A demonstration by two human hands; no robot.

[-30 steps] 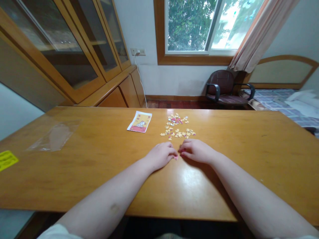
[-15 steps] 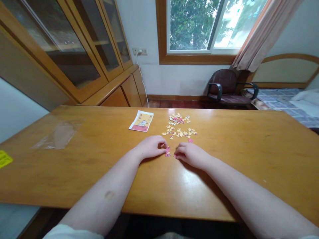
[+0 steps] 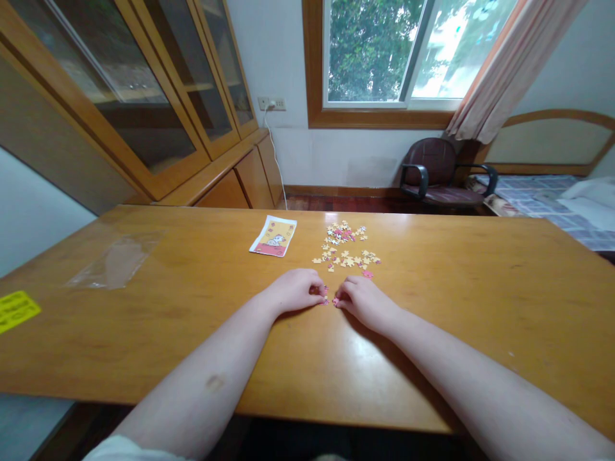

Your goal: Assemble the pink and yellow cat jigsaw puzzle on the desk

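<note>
My left hand (image 3: 302,289) rests on the table with its fingers closed on some pink puzzle pieces (image 3: 325,300), which they partly cover. Just to the right, my right hand (image 3: 361,298) pinches a small pink puzzle piece (image 3: 335,301) between thumb and fingertips. A narrow gap separates the two hands' pieces. Beyond the hands lie loose yellow puzzle pieces (image 3: 350,260), and farther back a mixed pile of puzzle pieces (image 3: 340,233) in pink, yellow and white. One single pink piece (image 3: 368,274) lies just above my right hand.
A picture card (image 3: 275,235) with a white animal on yellow and pink lies behind my left hand. At the left are a clear plastic bag (image 3: 115,259) and a yellow label (image 3: 18,311). Past the wooden table (image 3: 192,320) stand a glass-door cabinet (image 3: 158,160) and an armchair (image 3: 432,169).
My left hand has shifted slightly right and now covers more of its pink pieces. The right hand's piece has come a little left, narrowing the gap. The view has tilted slightly.
</note>
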